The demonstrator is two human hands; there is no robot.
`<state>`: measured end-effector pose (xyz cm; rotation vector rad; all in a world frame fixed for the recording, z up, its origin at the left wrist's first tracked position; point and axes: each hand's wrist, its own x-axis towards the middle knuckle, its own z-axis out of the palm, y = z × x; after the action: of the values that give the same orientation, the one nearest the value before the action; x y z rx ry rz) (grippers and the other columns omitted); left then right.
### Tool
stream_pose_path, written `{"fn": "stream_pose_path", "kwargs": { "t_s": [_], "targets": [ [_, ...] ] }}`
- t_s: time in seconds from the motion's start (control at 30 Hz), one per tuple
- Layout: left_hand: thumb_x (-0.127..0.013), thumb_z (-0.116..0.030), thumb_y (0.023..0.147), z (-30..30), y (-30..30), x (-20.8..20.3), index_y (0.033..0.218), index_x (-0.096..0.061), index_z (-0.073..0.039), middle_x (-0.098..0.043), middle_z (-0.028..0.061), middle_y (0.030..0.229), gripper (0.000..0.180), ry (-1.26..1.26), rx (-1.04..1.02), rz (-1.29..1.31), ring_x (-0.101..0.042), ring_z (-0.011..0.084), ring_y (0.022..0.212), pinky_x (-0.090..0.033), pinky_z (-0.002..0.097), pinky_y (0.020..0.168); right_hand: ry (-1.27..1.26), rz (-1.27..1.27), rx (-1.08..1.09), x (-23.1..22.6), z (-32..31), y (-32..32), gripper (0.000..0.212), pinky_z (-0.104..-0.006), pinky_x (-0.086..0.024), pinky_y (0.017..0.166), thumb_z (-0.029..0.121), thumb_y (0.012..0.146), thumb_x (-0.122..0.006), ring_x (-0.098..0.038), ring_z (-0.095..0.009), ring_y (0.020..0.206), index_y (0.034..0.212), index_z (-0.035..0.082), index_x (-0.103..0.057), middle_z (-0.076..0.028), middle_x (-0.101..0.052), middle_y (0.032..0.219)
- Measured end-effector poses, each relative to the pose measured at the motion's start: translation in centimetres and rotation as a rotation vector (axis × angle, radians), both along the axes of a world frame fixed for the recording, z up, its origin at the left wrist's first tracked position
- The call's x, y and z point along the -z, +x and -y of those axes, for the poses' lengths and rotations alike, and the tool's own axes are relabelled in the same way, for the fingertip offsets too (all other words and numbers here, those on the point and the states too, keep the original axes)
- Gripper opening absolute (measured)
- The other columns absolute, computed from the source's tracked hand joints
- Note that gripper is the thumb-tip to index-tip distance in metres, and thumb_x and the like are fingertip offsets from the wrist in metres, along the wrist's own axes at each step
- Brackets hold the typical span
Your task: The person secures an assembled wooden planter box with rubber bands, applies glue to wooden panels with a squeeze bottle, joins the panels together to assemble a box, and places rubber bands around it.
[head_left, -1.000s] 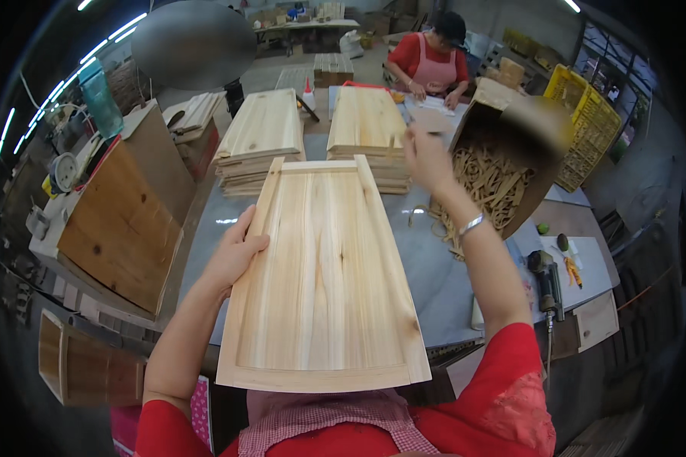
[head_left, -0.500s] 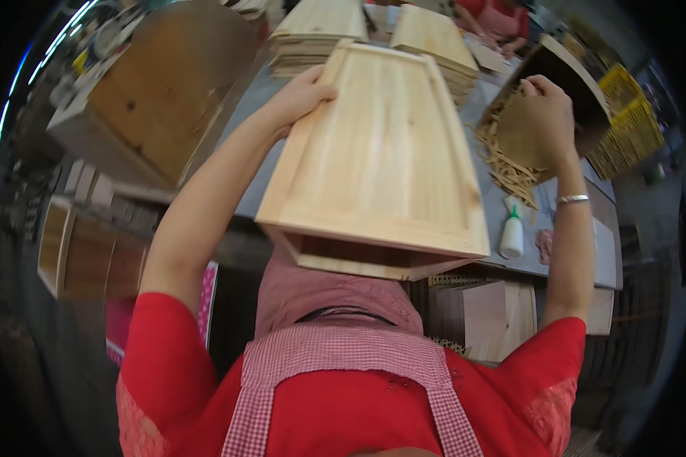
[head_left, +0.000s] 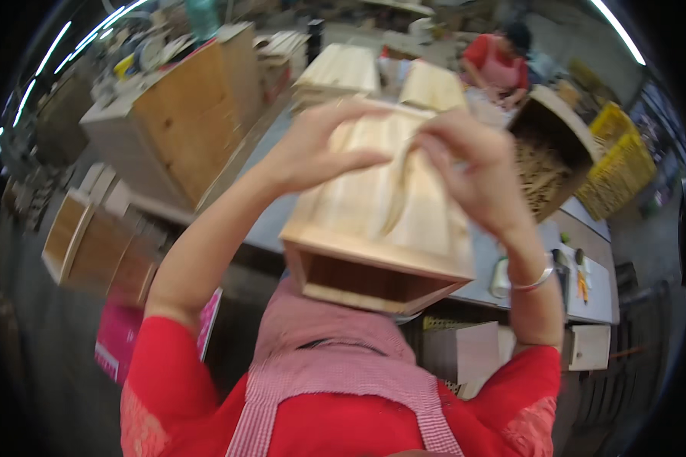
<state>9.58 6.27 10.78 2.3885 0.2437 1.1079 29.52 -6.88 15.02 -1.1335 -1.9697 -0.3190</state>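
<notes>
Left hand (head_left: 312,148): fingers apart over wooden box (head_left: 343,247), contact blurred | right hand (head_left: 472,164): fingertips clamped on tan strip (head_left: 398,194) | box: at table's (head_left: 269,225) near edge, open end facing apron (head_left: 343,365)

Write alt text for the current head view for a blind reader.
The right hand pinches a tan strip over a pale wooden box whose near end is open; the left hand is open over the box. Beyond are stacked panels and a co-worker.
</notes>
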Motion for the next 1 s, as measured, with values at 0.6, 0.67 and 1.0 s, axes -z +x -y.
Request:
{"fn": "stream_pose_path", "kwargs": {
  "t_s": [0.6,0.67,1.0],
  "targets": [
    [-0.060,-0.024,0.098,-4.5,-3.3,3.8,0.115,-0.068,0.001,-0.070,0.0053,0.109,0.031,-0.604,-0.047,0.113,-0.061,0.0128,0.108,-0.047,0.0307,0.094,-0.146,-0.212,0.200,4.1,2.5,3.6,0.024,-0.0223,-0.042,0.056,-0.005,0.088,-0.058,-0.050,-0.006,0.058,0.108,0.002,-0.068,-0.003,-0.059,0.069],
    [-0.053,-0.039,0.101,-8.6,-3.1,6.1,0.130,-0.058,0.001,-0.062,0.0096,0.128,0.050,-0.742,-0.150,0.024,-0.054,0.0202,0.124,-0.041,0.0375,0.104,-0.183,-0.436,0.310,6.1,1.9,8.7,0.020,-0.0207,-0.043,0.057,-0.001,0.095,-0.051,-0.051,-0.006,0.061,0.104,0.002,-0.068,-0.001,-0.061,0.073],
    [-0.028,-0.076,0.093,-19.2,8.9,12.3,0.152,-0.031,-0.003,-0.034,0.0125,0.156,0.094,-1.089,-0.124,0.052,-0.028,0.0274,0.145,-0.025,0.0458,0.115,-0.447,-0.584,0.451,13.6,-1.9,13.4,0.028,-0.0215,-0.045,0.060,0.022,0.104,-0.048,-0.058,-0.007,0.069,0.108,-0.001,-0.065,-0.004,-0.067,0.087]
  ]
}}
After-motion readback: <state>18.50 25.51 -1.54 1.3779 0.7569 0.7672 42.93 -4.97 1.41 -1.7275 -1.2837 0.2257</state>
